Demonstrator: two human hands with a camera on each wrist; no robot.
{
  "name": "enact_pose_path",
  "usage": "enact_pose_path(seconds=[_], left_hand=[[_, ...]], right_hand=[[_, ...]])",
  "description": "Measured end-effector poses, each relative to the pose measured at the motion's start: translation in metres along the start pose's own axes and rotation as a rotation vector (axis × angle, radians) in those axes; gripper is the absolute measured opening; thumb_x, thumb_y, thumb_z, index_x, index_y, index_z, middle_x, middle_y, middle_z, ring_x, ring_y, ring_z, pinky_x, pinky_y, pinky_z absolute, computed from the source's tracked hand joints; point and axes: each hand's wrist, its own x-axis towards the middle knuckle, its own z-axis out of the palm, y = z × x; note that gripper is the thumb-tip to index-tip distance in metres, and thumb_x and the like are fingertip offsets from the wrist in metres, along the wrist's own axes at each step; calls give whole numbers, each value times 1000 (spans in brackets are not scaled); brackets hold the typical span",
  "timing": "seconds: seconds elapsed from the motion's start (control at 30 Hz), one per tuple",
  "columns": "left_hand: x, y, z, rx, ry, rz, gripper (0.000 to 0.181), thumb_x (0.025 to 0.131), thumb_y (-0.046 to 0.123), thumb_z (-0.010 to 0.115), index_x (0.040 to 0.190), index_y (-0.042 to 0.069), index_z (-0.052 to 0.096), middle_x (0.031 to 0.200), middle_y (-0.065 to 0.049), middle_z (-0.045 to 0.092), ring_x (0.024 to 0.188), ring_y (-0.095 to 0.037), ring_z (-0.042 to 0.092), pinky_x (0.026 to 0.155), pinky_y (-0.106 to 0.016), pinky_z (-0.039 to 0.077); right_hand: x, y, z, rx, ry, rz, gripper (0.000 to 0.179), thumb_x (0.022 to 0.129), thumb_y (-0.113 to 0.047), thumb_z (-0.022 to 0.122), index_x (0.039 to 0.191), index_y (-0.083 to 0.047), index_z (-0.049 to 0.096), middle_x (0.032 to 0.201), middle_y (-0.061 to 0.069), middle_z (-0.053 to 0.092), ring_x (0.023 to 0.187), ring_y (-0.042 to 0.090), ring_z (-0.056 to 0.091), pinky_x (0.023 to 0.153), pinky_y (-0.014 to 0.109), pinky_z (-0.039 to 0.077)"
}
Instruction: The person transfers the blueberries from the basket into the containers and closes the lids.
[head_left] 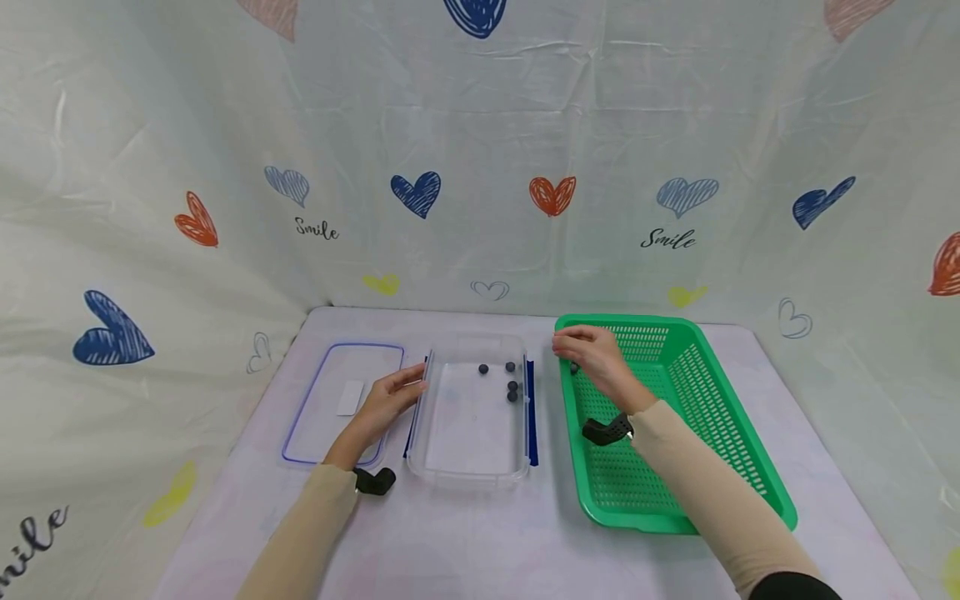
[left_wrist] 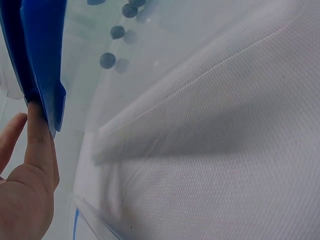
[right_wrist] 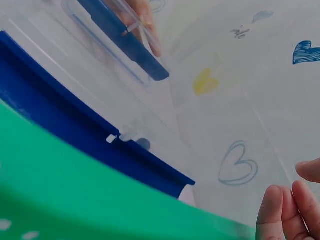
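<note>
A clear plastic box (head_left: 474, 417) with a blue latch flap on each side stands in the middle of the table. Several small dark balls (head_left: 483, 368) lie inside it, towards its far end and right side. My left hand (head_left: 388, 404) is at the box's left wall, its extended fingers (left_wrist: 38, 132) touching the blue latch (left_wrist: 45, 55). Over the left rim of a green basket (head_left: 750, 467) hovers my right hand (head_left: 596, 358); in the right wrist view its thumb and fingers (right_wrist: 272, 212) are apart, with nothing visible between them. Another dark ball (head_left: 574, 367) shows just below this hand, by the rim.
Left of the box lies a clear lid (head_left: 306, 417) with a blue edge, a white label (head_left: 350, 398) on it. The basket stands right of the box, a narrow strip of table between them. A heart-printed sheet (head_left: 495, 250) hangs behind the table.
</note>
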Motion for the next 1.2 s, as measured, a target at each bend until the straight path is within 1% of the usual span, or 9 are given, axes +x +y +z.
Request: enact_pose_path(seconds=[0.17, 0.33, 0.43, 0.5, 0.63, 0.73, 0.87, 1.0, 1.2], left_hand=[[-1, 1, 1, -3, 3, -21, 57, 101, 14, 62, 151, -1, 39, 153, -24, 38, 134, -30, 44, 103, -25, 45], [-9, 15, 5, -3, -6, -30, 56, 101, 9, 59, 149, -7, 37, 152, -29, 36, 133, -32, 44, 103, -26, 46], [-12, 21, 7, 1, -12, -28, 56, 101, 8, 58, 149, -8, 35, 152, -30, 35, 134, -32, 43, 104, -26, 45], [-10, 16, 6, -6, -9, -27, 56, 101, 9, 59, 150, -7, 36, 152, -28, 35, 135, -32, 43, 104, -25, 45], [-3, 3, 3, -6, 7, -13, 58, 101, 15, 62, 150, -4, 38, 152, -25, 38, 134, -30, 43, 104, -24, 45], [-1, -1, 2, -3, 6, -14, 57, 101, 14, 61, 150, -3, 38, 152, -25, 37, 135, -31, 43, 104, -25, 44], [-1, 0, 1, 4, 2, -16, 57, 101, 15, 61, 151, -3, 38, 153, -25, 37, 135, -32, 42, 105, -27, 44], [1, -2, 0, 23, 7, -4, 59, 101, 19, 62, 151, -1, 38, 152, -24, 38, 135, -31, 43, 106, -28, 43], [0, -1, 0, 4, 2, 5, 58, 101, 17, 62, 151, -1, 39, 152, -24, 39, 135, -32, 43, 105, -27, 44]], right_hand=[[-2, 2, -12, 30, 6, -16, 45, 95, -3, 68, 130, 20, 50, 103, 9, 67, 93, 20, 67, 102, 46, 49], [-5, 3, -25, 21, 18, -33, 41, 94, -4, 68, 126, 18, 53, 106, 12, 67, 92, 19, 67, 94, 38, 55], [-7, 3, -33, 25, 17, -37, 37, 95, -4, 67, 125, 16, 55, 105, 10, 67, 91, 18, 67, 88, 32, 56], [-8, 3, -37, 32, 16, -38, 33, 96, -3, 66, 123, 14, 58, 103, 8, 68, 91, 18, 67, 87, 30, 57], [-9, 4, -46, 42, 34, -40, 15, 95, -4, 67, 109, 1, 68, 99, 6, 70, 91, 17, 68, 91, 33, 56], [-10, 4, -52, 29, 49, -43, 9, 95, -5, 68, 104, -4, 69, 98, 5, 70, 92, 17, 68, 93, 34, 55], [-10, 5, -60, 19, 62, -45, 11, 96, -6, 67, 107, -4, 68, 97, 2, 70, 90, 15, 68, 89, 30, 56], [-8, 8, -70, 7, 91, -56, 7, 97, -6, 66, 103, -6, 69, 96, 0, 70, 87, 12, 68, 86, 27, 57], [-4, 15, -83, 41, 148, -68, 7, 95, -4, 67, 95, -8, 72, 92, 2, 72, 84, 12, 69, 83, 27, 58]])
